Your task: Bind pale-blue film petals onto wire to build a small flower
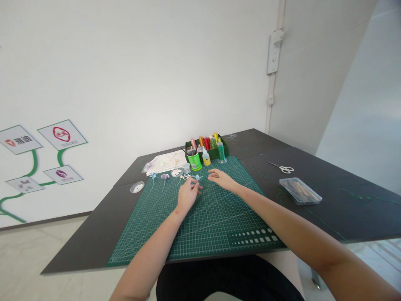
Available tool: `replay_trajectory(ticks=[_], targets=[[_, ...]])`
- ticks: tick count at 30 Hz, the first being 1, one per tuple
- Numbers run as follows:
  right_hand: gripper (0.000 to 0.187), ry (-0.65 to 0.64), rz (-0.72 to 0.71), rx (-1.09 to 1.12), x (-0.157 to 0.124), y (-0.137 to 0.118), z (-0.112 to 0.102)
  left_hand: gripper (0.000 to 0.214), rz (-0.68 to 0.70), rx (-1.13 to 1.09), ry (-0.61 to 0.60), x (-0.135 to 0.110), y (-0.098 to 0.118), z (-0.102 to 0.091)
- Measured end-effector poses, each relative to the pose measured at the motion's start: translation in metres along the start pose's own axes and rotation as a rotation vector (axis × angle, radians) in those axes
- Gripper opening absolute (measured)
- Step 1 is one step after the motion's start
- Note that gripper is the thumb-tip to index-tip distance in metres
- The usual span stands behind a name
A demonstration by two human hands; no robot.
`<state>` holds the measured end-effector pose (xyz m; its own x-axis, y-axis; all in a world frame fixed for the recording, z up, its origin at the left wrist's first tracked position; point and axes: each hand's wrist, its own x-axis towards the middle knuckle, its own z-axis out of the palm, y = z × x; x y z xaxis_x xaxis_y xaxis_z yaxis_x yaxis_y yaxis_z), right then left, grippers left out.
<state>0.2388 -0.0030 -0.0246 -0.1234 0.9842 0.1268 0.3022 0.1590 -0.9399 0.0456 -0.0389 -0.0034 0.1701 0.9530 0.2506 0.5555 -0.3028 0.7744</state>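
My left hand (188, 195) is over the upper middle of the green cutting mat (216, 221), its fingers curled together. A small pale blue flower (197, 177) shows at its fingertips, seemingly pinched there; its stem is hidden. To the right, my right hand (223, 179) hovers with bent fingers and a gap between thumb and forefinger; I see nothing in it. Small scissors (186, 176) lie just beyond my left hand. Left of them on the mat are a purple flower (165, 177) and another blue flower (153, 176), both on thin stems.
Behind the hands stand a green can (194, 161) of tools, a glue bottle (206, 157) and a green box (230, 146) of thread spools. A white sheet (166, 162) and a round dish (137, 187) are leftward. White-handled scissors (285, 169) and a clear plastic case (300, 191) lie right.
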Motion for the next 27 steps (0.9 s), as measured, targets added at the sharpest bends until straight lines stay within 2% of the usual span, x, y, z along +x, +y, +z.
replay_trajectory(ticks=[6,11,13,17,27], targets=[[0.052,-0.221,-0.001,0.155,-0.011,-0.01,0.012,0.01,0.011,-0.007,-0.006,-0.001,0.001,0.001],[0.062,-0.337,0.087,0.279,-0.021,-0.019,0.014,0.009,0.016,-0.002,-0.013,-0.002,0.004,0.0],[0.063,-0.349,0.111,0.297,-0.023,-0.022,0.014,0.009,0.02,0.002,-0.012,-0.002,0.004,0.0],[0.059,-0.344,0.09,0.198,-0.025,-0.023,0.013,0.009,0.019,-0.002,-0.016,-0.003,0.005,0.0],[0.037,-0.28,0.035,0.004,-0.023,-0.027,0.012,0.008,-0.001,0.011,-0.025,-0.004,0.006,0.0]])
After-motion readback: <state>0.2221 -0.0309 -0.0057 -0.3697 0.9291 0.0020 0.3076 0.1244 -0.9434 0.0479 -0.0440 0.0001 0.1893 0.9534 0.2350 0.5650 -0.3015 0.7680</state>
